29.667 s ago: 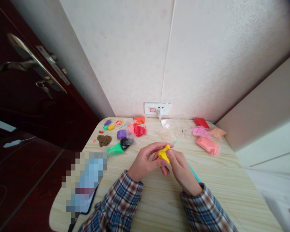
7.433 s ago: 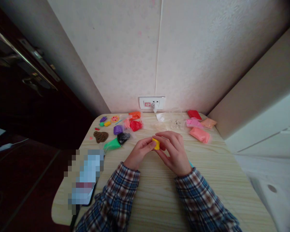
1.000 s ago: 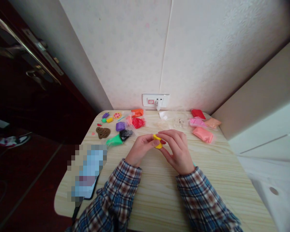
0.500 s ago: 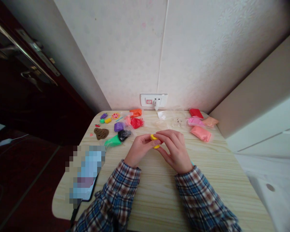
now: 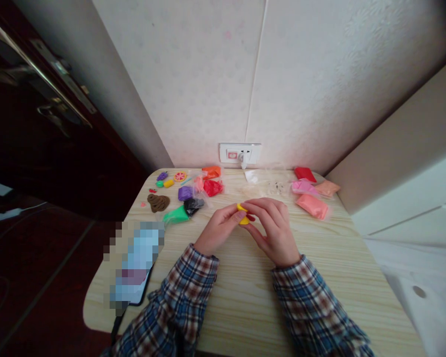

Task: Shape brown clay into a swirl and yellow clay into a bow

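Note:
Both hands meet over the middle of a light wooden table (image 5: 245,297), pinching one small lump of yellow clay (image 5: 243,220). My left hand (image 5: 217,233) grips it from the left with thumb and fingers. My right hand (image 5: 273,228) curls over it from the right, fingers closed on its top. A trace of red shows at the clay's right edge under my right fingers. Both sleeves are blue and red plaid.
Bags of clay lie at the back left: green (image 5: 175,215), black (image 5: 194,204), purple (image 5: 185,193), red (image 5: 212,187), orange (image 5: 211,171). Pink bags (image 5: 312,206) sit back right. A brown clay figure (image 5: 158,202), a phone (image 5: 134,267) and a wall socket (image 5: 240,153) are nearby.
The hands keep working the yellow clay in place, with small finger shifts. Half a minute ago the lump was larger and held higher.

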{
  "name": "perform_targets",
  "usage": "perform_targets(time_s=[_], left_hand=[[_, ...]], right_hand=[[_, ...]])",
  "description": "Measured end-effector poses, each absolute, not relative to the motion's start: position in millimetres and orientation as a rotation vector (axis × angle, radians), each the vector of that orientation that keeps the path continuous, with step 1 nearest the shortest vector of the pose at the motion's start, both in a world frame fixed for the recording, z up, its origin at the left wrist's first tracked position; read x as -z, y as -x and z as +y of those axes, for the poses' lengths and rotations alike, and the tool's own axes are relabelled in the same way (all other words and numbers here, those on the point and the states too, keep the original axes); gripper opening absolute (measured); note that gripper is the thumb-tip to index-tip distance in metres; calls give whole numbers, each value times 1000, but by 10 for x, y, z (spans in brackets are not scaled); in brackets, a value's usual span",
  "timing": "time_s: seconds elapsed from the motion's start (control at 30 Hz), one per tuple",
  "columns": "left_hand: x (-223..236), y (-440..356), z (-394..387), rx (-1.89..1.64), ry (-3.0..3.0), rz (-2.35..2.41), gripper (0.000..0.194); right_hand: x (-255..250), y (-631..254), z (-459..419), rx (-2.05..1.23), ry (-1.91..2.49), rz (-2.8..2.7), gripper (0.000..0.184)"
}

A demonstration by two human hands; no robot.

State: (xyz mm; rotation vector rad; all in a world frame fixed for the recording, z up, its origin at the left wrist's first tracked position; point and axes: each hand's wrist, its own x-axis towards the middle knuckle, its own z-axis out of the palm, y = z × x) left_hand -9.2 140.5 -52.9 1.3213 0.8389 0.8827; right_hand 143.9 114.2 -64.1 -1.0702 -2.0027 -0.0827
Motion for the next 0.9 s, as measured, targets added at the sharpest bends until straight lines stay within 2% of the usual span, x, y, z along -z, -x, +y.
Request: perform_targets(time_s=[0.27,0.53,0.9], left_hand=[[498,92,1406,-940,-1113,897,22],[528,98,1406,-885,-1126,801,28],[527,120,1409,-873,-1175,828,27]], right_hand=[[646,-1441,1141,32,1086,-2040,33],[649,-1445,1146,15,1074,-2021,33],[657,-1434,1138,17,1043,-2036,36]])
